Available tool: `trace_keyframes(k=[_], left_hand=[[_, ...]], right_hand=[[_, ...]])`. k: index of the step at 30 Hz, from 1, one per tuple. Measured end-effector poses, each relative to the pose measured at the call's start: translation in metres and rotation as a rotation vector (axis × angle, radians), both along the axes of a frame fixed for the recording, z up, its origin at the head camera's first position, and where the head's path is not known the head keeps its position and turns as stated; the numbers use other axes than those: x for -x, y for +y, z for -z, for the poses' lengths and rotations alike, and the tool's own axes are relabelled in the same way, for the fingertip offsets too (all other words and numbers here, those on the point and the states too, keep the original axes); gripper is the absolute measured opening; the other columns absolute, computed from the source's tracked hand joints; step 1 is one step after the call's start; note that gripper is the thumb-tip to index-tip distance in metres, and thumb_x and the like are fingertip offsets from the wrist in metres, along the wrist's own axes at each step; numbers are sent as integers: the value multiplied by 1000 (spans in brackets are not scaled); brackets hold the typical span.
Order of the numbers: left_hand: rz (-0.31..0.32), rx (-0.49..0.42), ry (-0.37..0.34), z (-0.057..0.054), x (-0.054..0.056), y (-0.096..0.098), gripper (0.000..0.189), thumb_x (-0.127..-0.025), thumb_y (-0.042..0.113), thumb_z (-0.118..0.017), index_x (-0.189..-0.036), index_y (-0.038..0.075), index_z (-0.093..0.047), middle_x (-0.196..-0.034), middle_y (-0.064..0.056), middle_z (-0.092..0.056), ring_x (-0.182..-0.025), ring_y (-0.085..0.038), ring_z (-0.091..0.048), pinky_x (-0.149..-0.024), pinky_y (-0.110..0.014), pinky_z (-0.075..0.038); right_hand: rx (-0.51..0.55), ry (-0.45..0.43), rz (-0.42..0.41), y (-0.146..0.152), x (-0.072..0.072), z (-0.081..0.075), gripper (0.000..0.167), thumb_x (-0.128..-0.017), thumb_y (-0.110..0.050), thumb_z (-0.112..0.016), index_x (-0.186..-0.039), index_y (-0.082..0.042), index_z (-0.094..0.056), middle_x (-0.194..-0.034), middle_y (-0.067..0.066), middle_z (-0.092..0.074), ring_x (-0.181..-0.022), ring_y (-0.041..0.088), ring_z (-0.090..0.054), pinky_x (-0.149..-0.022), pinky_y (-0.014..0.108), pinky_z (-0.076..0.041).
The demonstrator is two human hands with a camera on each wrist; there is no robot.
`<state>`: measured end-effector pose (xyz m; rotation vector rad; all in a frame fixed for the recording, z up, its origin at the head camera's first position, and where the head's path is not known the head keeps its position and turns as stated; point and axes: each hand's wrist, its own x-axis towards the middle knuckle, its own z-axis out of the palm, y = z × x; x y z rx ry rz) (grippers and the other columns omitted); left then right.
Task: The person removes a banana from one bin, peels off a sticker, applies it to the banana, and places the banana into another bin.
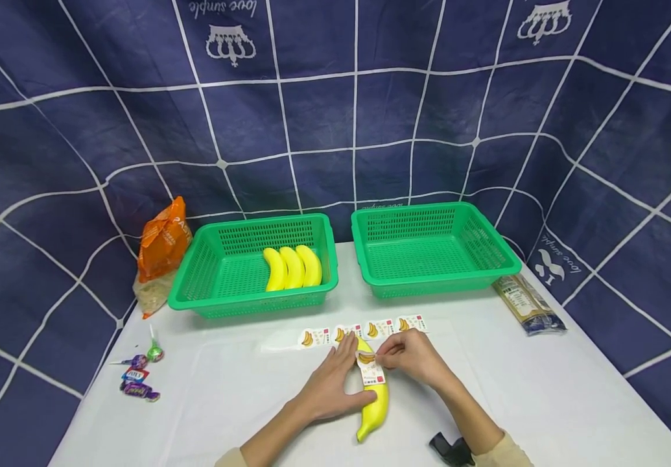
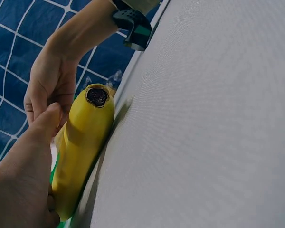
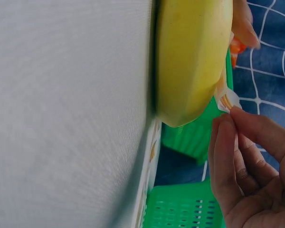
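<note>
A yellow banana [image 1: 375,405] lies on the white table, its stem end toward me. Across its upper part sits a white banana-print sticker [image 1: 372,373]. My left hand [image 1: 329,386] rests along the banana's left side, its fingers stretched toward the far end and its thumb lying on the yellow skin. From the right, my right hand [image 1: 417,355] pinches the sticker's edge between thumb and forefinger. The right wrist view shows that pinched edge of the sticker [image 3: 228,100] raised at the fingertips, beside the banana [image 3: 192,61].
Behind are two green baskets; the left basket [image 1: 253,301] holds three bananas [image 1: 292,267], the right basket [image 1: 440,285] none. More stickers [image 1: 411,323] lie in a row beyond my hands. Candies [image 1: 137,388] and an orange bag [image 1: 163,240] stand left, a flat packet [image 1: 528,303] right.
</note>
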<state>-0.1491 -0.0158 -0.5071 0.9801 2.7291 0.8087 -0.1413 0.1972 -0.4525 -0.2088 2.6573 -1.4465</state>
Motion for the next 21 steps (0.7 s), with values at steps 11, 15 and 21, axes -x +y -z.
trace_keyframes(k=[11, 15, 21], left_hand=[[1, -23, -26, 3, -1, 1, 84, -98, 63, -33, -156, 6, -15, -165, -7, -8, -153, -24, -10, -123, -48, -16], [7, -16, -10, 4, -2, 0, 85, -97, 64, -33, -156, 4, -15, -165, -8, -8, -153, -23, -9, -123, -49, -17], [5, -11, 14, 6, -1, 0, 86, -97, 65, -34, -156, 5, -16, -165, -8, -8, -153, -22, -8, -122, -50, -18]], right_hand=[[-47, -39, 76, -1, -1, 2, 5, -77, -9, -78, -77, -6, -74, -67, 0, -70, -60, 9, -63, -55, 24, -52], [-62, -48, 115, -2, -1, 5, 9, -76, -16, -81, -74, -9, -74, -66, -1, -71, -59, 9, -64, -54, 23, -51], [-54, -34, 123, -6, 4, 8, 12, -78, -20, -81, -73, -10, -75, -62, 0, -70, -55, 13, -63, -50, 21, -47]])
